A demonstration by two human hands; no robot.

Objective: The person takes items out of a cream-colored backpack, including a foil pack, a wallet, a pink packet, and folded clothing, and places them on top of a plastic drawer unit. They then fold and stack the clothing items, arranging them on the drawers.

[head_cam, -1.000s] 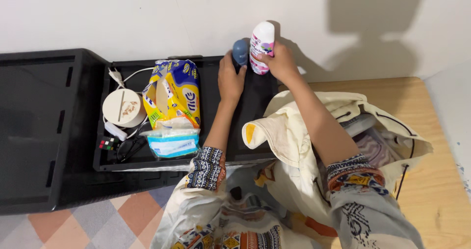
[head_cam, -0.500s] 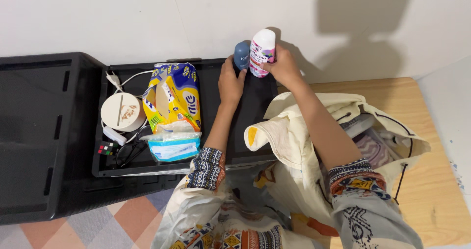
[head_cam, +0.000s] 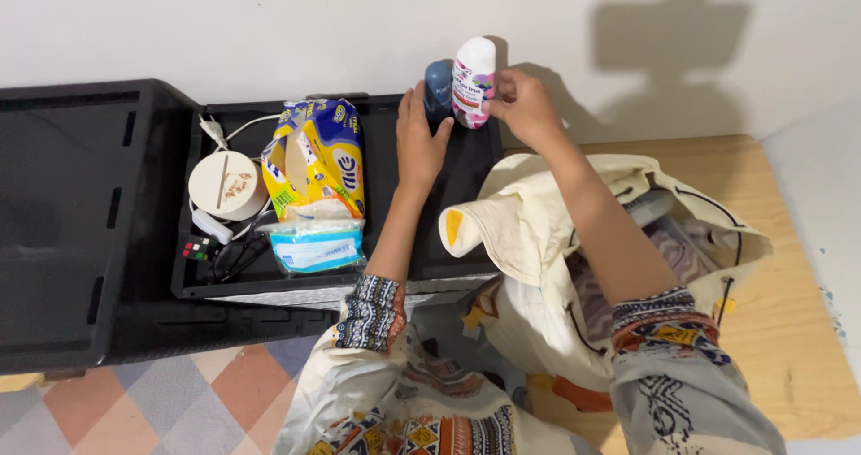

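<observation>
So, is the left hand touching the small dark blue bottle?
Touching. The head view shows the left hand with its fingertips against the side of the small dark blue bottle, no gap visible.

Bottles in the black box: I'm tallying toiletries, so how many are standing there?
2. A blue bottle at the back wall by the left hand, and a white-pink bottle beside it, touched by the right hand. Others may be hidden.

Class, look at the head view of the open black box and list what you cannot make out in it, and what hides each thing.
Head view:
- Blue bottle: lower part hidden by the left hand.
- White bottle: its base and the grip of the right hand are unclear; the fingers cover its side.
- Cream bag: contents mostly hidden by its flap and the right forearm.
- Small dark items in the black box: too small to identify.
</observation>
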